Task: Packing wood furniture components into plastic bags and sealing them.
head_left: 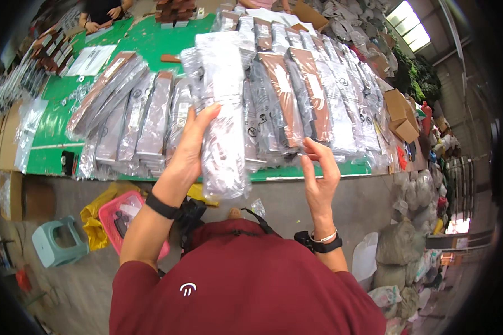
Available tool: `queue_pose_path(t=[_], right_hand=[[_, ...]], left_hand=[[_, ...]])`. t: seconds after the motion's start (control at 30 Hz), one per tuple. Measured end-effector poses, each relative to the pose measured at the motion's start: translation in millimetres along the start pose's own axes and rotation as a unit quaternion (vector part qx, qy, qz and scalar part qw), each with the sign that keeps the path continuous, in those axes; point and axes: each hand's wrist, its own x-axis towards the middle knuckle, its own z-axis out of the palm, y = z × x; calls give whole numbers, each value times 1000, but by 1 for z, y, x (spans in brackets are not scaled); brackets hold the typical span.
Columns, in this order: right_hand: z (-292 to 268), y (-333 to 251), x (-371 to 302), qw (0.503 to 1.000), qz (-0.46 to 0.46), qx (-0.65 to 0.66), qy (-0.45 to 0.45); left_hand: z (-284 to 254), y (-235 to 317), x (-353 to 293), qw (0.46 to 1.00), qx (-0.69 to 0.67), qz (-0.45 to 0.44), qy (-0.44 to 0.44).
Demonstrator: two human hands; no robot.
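Note:
A long, flat package in a clear plastic bag (224, 148) stands tilted upright in my left hand (193, 139). The thumb lies across its face and the other fingers are hidden behind it. My right hand (321, 170) is open, thumb and fingers apart and slightly bent. Its fingertips are at the near end of a brown bagged package (282, 100); whether they touch it I cannot tell. Rows of similar bagged packages (341, 106) lie on the green table (50, 134), and more bagged packages (153, 114) are piled to the left of my left hand.
Across the table, a person's hands (103, 19) work near stacked brown pieces (176, 10). White papers (92, 60) lie at the left. A pink basket (114, 220) and a pale green stool (60, 241) stand on the floor. At the right are a cardboard box (401, 116) and sacks (397, 245).

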Motion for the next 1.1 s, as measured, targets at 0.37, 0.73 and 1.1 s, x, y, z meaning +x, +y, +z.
queue_pose_path(t=[0.37, 0.73, 1.1], right_hand=[[-79, 50, -8, 991, 30, -79, 108], [-169, 244, 48, 968, 202, -28, 148], [-153, 226, 54, 960, 270, 31, 67]], left_hand=[[96, -34, 102, 982, 148, -1, -115], [122, -47, 89, 959, 276, 18, -64], [125, -73, 107, 979, 163, 47, -111]])
